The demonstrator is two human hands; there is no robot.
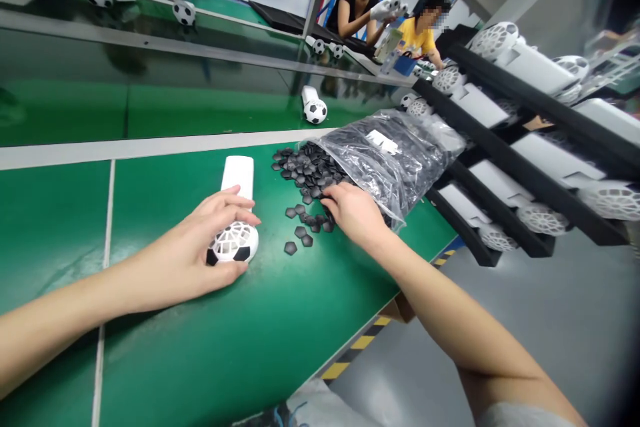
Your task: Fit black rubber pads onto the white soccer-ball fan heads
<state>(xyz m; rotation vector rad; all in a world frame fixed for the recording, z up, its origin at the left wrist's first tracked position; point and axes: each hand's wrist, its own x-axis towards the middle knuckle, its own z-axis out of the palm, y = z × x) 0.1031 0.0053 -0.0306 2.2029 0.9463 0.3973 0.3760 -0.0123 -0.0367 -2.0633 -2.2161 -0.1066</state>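
Observation:
My left hand [205,247] is curved around the round, football-patterned end of a white device [239,177] lying on the green table. Two black patches show on the near side of its white lattice. My right hand [353,210] is at a pile of small black pentagon pieces [313,167], thumb and fingertips together; whatever is between them is too small to make out. The pile spills from the mouth of a clear plastic bag [405,153], and several loose pieces lie between my two hands.
Black racks [530,127] with several white devices stand at the right. Beyond the table's pale edge strip, a finished-looking football device [315,110] lies on a green belt [200,103]. Two people [350,7] sit across it. Striped floor tape [350,353] runs below the table edge.

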